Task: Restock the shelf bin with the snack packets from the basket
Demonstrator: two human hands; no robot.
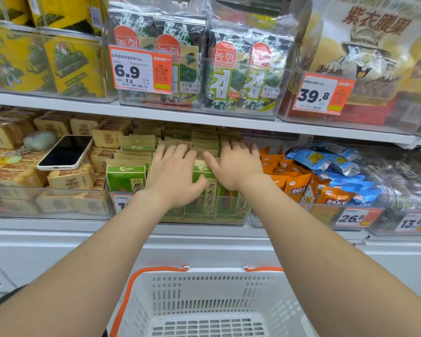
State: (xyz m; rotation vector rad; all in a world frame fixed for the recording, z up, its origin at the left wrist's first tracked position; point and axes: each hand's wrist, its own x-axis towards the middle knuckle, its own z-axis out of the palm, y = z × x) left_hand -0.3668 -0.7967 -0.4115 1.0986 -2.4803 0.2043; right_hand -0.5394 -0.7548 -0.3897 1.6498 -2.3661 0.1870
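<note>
From my station I see both hands flat on the green snack packets (125, 177), which stand upright in rows in the clear shelf bin (238, 218) at the middle of the frame. The left hand (173, 173) lies with fingers spread wide over the packet tops, thumb stretched toward the right, gripping nothing. The right hand (231, 166) rests just beside it, fingers splayed over the back rows and thumb pointing left, also holding nothing. The white basket (204, 295) with orange handles sits at bottom centre. A phone (65, 152) lies on the tan packets at centre left.
</note>
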